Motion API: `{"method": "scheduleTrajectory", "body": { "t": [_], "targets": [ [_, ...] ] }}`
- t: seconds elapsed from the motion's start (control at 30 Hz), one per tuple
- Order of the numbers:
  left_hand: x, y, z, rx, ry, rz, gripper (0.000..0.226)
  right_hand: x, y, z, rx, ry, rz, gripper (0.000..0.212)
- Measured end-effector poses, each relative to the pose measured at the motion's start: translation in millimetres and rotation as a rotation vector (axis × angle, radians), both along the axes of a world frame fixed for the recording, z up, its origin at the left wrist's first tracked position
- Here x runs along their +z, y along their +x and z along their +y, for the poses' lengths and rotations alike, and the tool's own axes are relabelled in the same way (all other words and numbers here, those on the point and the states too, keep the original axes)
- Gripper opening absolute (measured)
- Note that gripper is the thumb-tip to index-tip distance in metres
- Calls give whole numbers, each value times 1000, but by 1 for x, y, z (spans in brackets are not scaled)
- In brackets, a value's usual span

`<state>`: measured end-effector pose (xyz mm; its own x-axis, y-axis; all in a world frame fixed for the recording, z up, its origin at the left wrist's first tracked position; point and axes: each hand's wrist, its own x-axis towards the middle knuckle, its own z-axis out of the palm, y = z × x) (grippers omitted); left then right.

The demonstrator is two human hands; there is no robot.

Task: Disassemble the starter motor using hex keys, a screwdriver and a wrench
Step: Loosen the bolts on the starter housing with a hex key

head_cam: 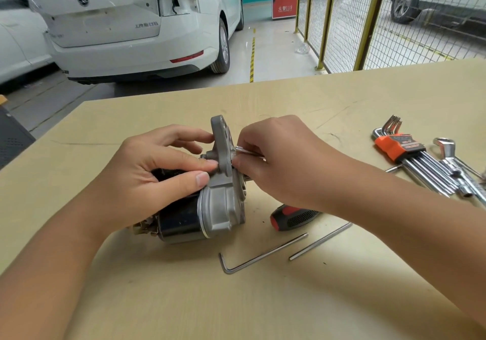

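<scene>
Starter motor (202, 197) lies on its side in the middle of the big tan table (368, 97), and I see it between my two hands. It looks heavy and hard, made of metal, so I think it will not bend or squash. Its black round body looks shiny and may be slippery, so I judge the best place to hold it is around that fat body, pressing it down so it cannot roll.

My left hand (147, 174) does just that. Its fingers curl over the top of the black body, and the thumb and fingertips touch the grey end plate (222, 145) that stands up at the right end.

My right hand (273, 160) sits just past that plate, on its other side. Its fingers are pinched together on a thin silver hex key (246, 151), and the tip of the key meets the plate. I cannot see the bolt head itself.

Near my right arm lies a screwdriver (292, 217) with a black and red handle. In front of it rest two loose hex keys (263, 254). Farther right are the hex key set (410, 153) in its orange holder and a shiny wrench (455, 160).
</scene>
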<state>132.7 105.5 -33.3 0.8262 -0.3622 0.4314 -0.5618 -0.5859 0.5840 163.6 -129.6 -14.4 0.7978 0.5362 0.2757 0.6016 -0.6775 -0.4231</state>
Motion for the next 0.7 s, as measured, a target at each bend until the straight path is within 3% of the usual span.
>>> {"method": "scheduleTrajectory", "body": {
  "t": [0.13, 0.37, 0.53, 0.7],
  "targets": [
    [-1, -1, -4, 49, 0, -123, 21, 1, -1, 0, -4, 17, 7, 31],
    [-1, 0, -3, -26, -16, 13, 22, 6, -2, -3, -11, 19, 21, 27],
    [-3, 0, -1, -24, -10, 25, 21, 8, 1, -6, 11, -112, 52, 37],
    [7, -9, 0, -33, 86, 3, 36, 19, 12, -17, 27, -162, -21, 19]
  ]
}}
